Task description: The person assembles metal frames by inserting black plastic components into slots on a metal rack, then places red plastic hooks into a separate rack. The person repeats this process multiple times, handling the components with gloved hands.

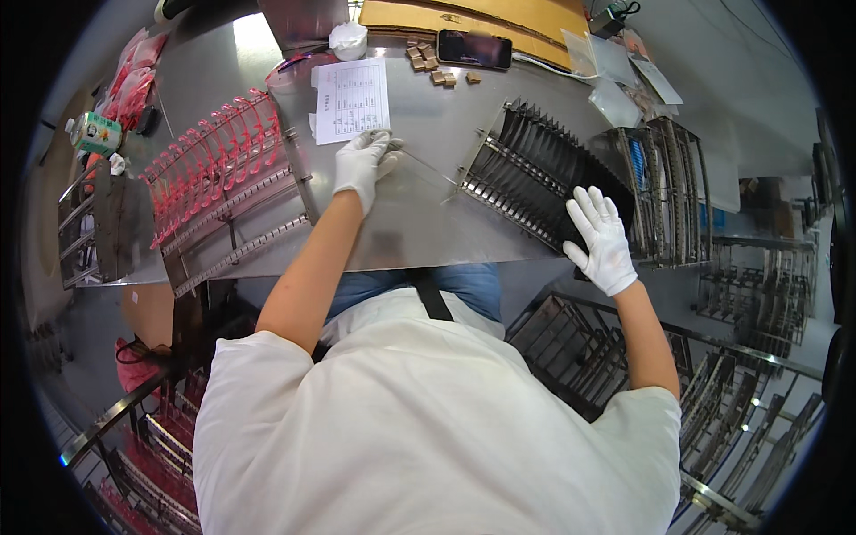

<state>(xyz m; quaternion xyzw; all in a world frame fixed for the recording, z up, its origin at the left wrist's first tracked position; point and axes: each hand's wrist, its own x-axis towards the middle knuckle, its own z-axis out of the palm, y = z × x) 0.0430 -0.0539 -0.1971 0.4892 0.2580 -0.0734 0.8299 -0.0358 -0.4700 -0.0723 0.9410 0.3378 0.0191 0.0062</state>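
My left hand [364, 168], in a white glove, is closed at the lower edge of a printed paper sheet [352, 98]. From its fingers a thin metal rod [426, 166] points right, toward a slotted metal rack [504, 207]. That rack holds a tight row of thin black pieces [557, 152]; their exact kind is unclear. My right hand [599, 239], also gloved, lies with fingers extended over the rack's near right end and seems to touch the black pieces. At left, another slotted rack [234, 223] carries a row of clear pink curved pieces [218, 147].
Along the back of the steel table [410, 236] are a phone [474, 49], small brown blocks [423, 58] and cardboard [473, 20]. More metal racks [673, 192] stand at right. A green-and-white can [95, 133] is far left. Racks on rails [571, 343] flank me below.
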